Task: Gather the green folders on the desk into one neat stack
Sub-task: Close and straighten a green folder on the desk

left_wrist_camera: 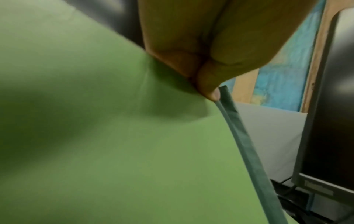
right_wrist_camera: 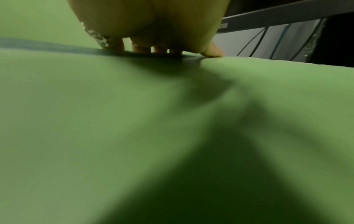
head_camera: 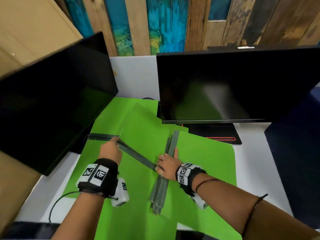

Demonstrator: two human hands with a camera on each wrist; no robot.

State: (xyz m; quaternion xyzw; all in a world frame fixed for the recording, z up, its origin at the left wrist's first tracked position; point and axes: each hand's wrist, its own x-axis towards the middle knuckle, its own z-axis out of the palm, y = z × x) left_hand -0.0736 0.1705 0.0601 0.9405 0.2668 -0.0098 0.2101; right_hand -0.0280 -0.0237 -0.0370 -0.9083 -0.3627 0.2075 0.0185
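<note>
While the left hand [head_camera: 110, 150] pinches a skewed green folder's grey spine [head_camera: 136, 157], the right hand [head_camera: 167, 164] presses flat-fingered on the crossing stack's spine [head_camera: 160, 191].

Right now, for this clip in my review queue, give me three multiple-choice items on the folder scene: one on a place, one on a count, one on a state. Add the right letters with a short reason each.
1. Where does the left hand hold the tilted green folder?
A. at the end of its grey spine strip
B. at a far green corner
C. nowhere

2. How many dark monitors stand behind the folders?
A. one
B. two
C. four

3. How do the green folders lie?
A. in one squared stack
B. splayed at different angles, overlapping
C. upright in a rack

Answers
1: A, the left wrist view shows the fingers pinching the end of the grey strip.
2: B, a left monitor and a right monitor show.
3: B, the grey strips cross near the right hand, which rests on a bundle of spines.
</note>
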